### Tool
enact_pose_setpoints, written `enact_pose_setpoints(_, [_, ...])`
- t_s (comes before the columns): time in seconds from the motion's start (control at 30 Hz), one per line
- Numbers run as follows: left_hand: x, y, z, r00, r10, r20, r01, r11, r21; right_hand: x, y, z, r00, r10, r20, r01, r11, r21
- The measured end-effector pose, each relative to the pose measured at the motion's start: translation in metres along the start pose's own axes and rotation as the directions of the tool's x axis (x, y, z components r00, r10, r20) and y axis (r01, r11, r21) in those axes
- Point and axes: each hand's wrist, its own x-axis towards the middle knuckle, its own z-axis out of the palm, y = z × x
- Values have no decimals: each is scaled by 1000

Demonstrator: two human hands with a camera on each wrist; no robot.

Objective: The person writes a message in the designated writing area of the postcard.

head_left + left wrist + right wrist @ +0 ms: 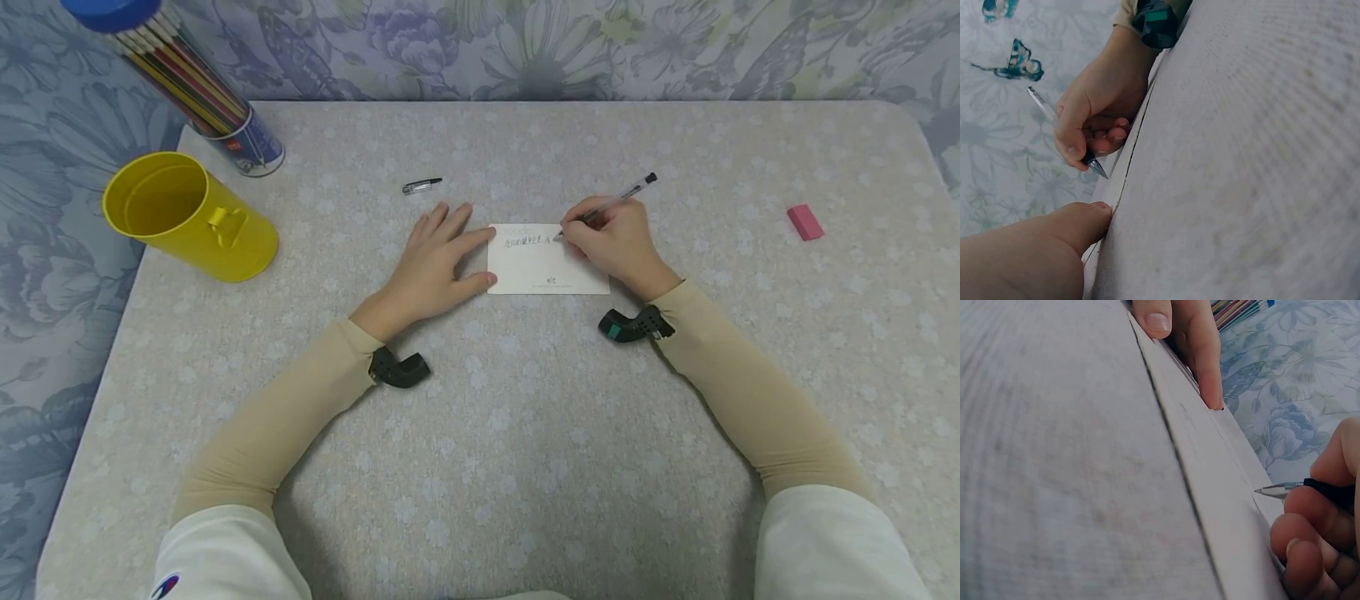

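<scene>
A small white card (525, 262) lies flat on the table, with a line of handwriting near its top and a few marks lower down. My right hand (618, 242) pinches a pen (628, 192) whose tip meets the card at the end of the written line. In the right wrist view the metal pen tip (1269, 489) shows at the card's surface. At the card's left edge, my left hand (427, 271) rests with fingers spread, its thumb and index fingertip pressing the card. Beyond the left hand lies the pen cap (422, 186).
A yellow cup-like pail (240, 242) stands at the left. Behind it is a clear tube of pencils (195, 83) with a blue lid. A pink eraser (806, 222) lies at the right. The patterned tabletop (495, 467) ends at a floral-covered wall (540, 50).
</scene>
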Motion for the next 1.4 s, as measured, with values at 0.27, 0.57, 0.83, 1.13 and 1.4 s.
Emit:
enact_pose_setpoints(0.27, [-1, 0, 0, 1000, 2, -4, -2, 1000, -4, -1, 1, 0, 1000, -5, -22, 5, 1000, -8])
enact_pose_setpoints(0.57, [0, 0, 0, 1000, 1, -5, -1, 1000, -1, 0, 0, 0, 1000, 23, -17, -23, 1000, 7])
enact_pose_setpoints(0.83, [0, 0, 0, 1000, 1, -1, -1, 1000, 0, -1, 0, 0, 1000, 31, -7, -31, 1000, 4])
enact_pose_setpoints(1.13, [-1, 0, 0, 1000, 0, 4, 0, 1000, -7, -2, 1, 1, 1000, 20, -8, -20, 1000, 7])
enact_pose_setpoints(1.4, [-2, -2, 1, 1000, 4, 4, -4, 1000, -5, -3, -1, 3, 1000, 10, -28, -10, 1000, -8])
